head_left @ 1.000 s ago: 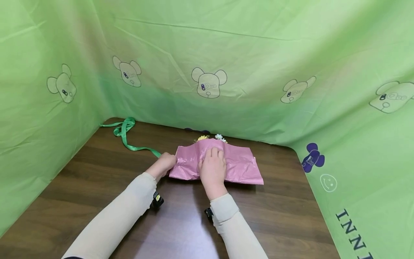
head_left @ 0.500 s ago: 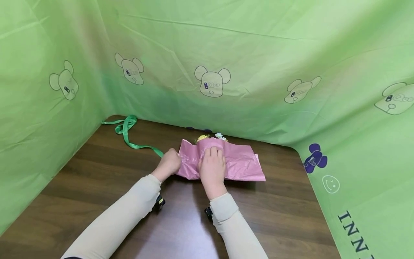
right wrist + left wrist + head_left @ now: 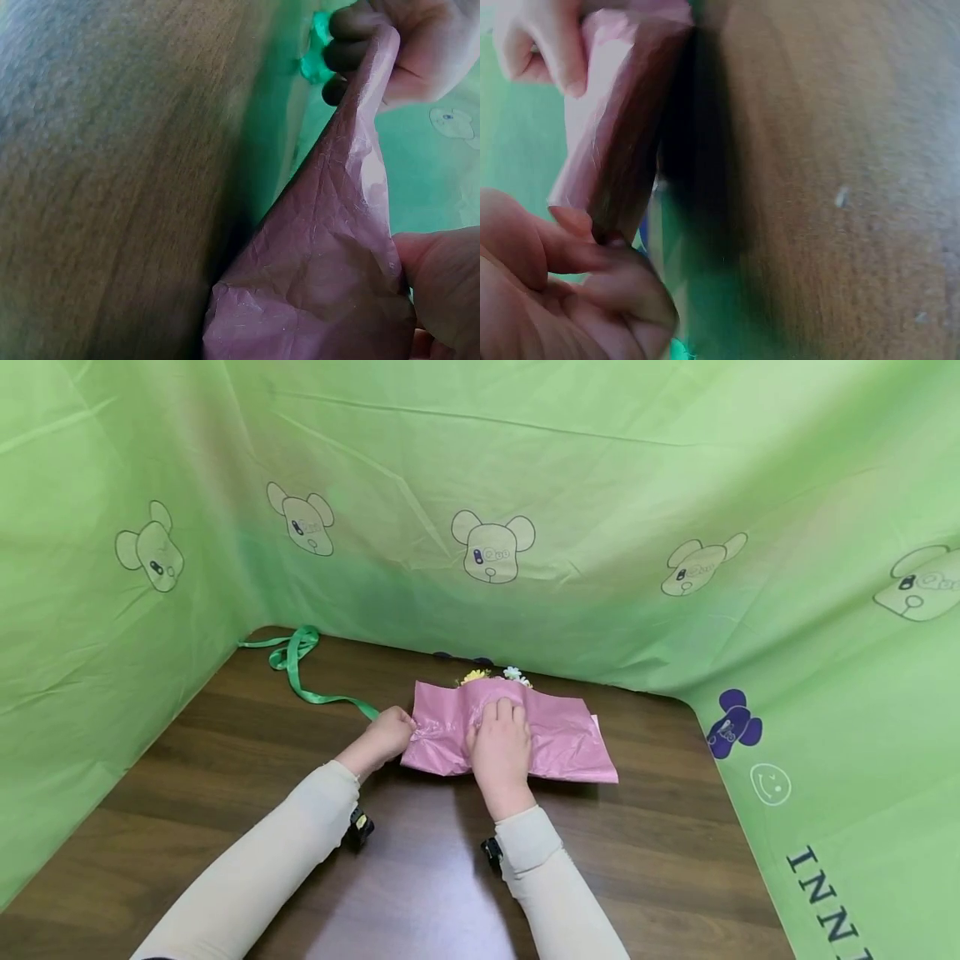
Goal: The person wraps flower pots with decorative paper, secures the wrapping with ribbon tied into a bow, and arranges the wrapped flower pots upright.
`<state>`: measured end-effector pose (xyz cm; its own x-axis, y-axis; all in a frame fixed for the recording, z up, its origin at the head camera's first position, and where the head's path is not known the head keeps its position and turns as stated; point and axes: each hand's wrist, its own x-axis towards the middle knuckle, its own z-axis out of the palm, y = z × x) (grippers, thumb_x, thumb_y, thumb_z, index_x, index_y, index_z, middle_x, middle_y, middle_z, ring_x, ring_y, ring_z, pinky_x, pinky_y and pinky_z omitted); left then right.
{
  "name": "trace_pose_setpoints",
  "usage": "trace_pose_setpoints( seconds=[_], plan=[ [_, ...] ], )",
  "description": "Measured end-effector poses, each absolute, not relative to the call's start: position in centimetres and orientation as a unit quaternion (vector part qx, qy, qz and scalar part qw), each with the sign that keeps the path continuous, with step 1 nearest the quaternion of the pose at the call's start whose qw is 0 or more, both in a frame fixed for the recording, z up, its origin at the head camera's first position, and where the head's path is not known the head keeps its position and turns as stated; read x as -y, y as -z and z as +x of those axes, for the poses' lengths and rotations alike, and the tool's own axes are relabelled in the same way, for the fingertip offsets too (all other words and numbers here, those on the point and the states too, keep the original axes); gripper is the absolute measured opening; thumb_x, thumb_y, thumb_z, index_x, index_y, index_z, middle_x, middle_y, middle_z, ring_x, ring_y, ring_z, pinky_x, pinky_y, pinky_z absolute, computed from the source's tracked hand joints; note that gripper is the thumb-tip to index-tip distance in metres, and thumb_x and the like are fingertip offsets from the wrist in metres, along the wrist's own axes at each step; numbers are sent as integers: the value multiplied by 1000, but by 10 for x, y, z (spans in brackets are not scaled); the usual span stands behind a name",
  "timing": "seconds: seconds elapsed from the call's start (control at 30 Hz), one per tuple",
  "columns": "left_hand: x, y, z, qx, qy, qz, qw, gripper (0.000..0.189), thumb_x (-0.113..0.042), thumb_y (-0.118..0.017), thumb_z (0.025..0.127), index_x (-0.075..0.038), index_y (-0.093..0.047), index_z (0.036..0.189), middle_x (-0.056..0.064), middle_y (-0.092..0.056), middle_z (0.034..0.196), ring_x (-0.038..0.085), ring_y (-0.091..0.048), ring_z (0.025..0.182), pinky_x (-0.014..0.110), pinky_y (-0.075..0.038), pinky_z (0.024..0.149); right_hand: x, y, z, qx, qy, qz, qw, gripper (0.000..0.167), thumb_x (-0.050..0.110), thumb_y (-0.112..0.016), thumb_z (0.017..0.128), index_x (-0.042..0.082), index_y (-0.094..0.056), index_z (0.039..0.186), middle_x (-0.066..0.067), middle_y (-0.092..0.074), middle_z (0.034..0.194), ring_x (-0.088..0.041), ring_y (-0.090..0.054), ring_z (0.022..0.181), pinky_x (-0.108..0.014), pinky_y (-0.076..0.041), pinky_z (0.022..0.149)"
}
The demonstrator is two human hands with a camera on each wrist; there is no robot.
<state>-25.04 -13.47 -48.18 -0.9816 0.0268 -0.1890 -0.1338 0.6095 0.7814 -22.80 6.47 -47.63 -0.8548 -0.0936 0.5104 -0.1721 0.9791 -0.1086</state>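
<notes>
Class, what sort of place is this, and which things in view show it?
Probably an indoor tabletop workspace, perhaps for crafts: a wooden table, a green cloth screening it on three sides, and pink paper with flowers showing past its far edge.

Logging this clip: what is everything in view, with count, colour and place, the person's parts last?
wrapper: one, pink, mid-table under the hands
flowers: yellow and white, exact count hidden, poking past the wrapper's far edge
ribbon: one, green, from the table's far left corner to the left hand
table: one, brown, below
cloth: panel count unclear, green with printed figures, behind and both sides
wrist cameras: two, black, one per wrist
sleeves: two, off-white, on the forearms
left hand: one, bare, pinching the wrapper's left edge
right hand: one, bare, holding the wrapper's middle
</notes>
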Motion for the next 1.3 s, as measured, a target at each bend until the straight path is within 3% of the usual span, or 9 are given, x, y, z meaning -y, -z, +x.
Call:
trace_pose_setpoints(
  seconds=[0.1, 0.2, 0.33, 0.43, 0.63, 0.9, 1.0, 1.13, 1.3],
  plan=[
    [136, 482, -253, -878, -463, -58, 106, 24, -3, -44, 92, -9, -48, 70, 1, -45, 67, 17, -44, 58, 26, -37, 50, -64, 477, -229, 961, -77, 69, 258, 37, 31, -76, 90, 1, -63, 107, -13, -57, 106, -34, -54, 102, -44, -51, 87],
    [135, 484, -255, -865, -480, -79, 124, 33, -2, -44, 93, -12, -42, 61, -2, -38, 60, 14, -40, 51, 24, -36, 46, -64, 479, -230, 961, -73, 68, 257, 37, 32, -76, 90, 2, -62, 107, -12, -56, 106, -33, -54, 102, -43, -51, 85],
    [134, 488, -255, -792, -574, -122, 167, 23, -9, -48, 102, -5, -55, 81, 1, -48, 70, 12, -51, 58, 24, -48, 52, -64, 479, -230, 962, -72, 68, 255, 37, 31, -76, 90, 1, -62, 108, -12, -56, 106, -32, -53, 101, -43, -51, 85],
    [137, 489, -253, -726, -635, -156, 216, 14, -11, -48, 105, 0, -55, 101, 2, -55, 73, 11, -57, 60, 25, -53, 55, -65, 479, -229, 962, -73, 68, 252, 38, 31, -75, 90, 1, -63, 109, -13, -57, 107, -33, -53, 101, -43, -51, 86],
    [145, 490, -249, -687, -656, -154, 271, 12, -10, -49, 103, -1, -56, 101, 4, -63, 74, 13, -62, 62, 27, -54, 58, -67, 478, -228, 963, -68, 67, 252, 40, 33, -76, 90, 1, -62, 110, -12, -56, 107, -31, -52, 99, -42, -49, 83],
    [141, 490, -244, -743, -620, -139, 212, 17, -10, -55, 99, -6, -55, 83, -1, -52, 58, 9, -52, 47, 24, -52, 48, -69, 477, -229, 964, -65, 62, 252, 39, 34, -75, 90, 1, -61, 107, -13, -55, 104, -33, -52, 98, -43, -50, 85],
    [137, 492, -244, -783, -581, -141, 172, 18, -12, -56, 100, -5, -55, 84, 1, -48, 64, 11, -50, 46, 24, -50, 45, -69, 477, -229, 965, -69, 55, 246, 39, 34, -75, 91, 1, -61, 107, -13, -55, 105, -32, -52, 99, -43, -50, 86],
    [132, 495, -243, -829, -524, -144, 132, 18, -14, -52, 101, 1, -58, 92, 6, -48, 75, 14, -49, 48, 26, -48, 42, -66, 477, -227, 966, -78, 52, 243, 41, 34, -76, 90, 1, -62, 110, -13, -57, 108, -32, -53, 101, -43, -51, 85],
    [126, 497, -237, -879, -455, -110, 89, 30, -13, -45, 103, 0, -60, 81, 5, -48, 63, 16, -46, 44, 28, -43, 42, -65, 477, -226, 964, -77, 49, 250, 41, 34, -76, 90, 1, -63, 110, -13, -57, 108, -33, -53, 102, -43, -50, 87]
  ],
)
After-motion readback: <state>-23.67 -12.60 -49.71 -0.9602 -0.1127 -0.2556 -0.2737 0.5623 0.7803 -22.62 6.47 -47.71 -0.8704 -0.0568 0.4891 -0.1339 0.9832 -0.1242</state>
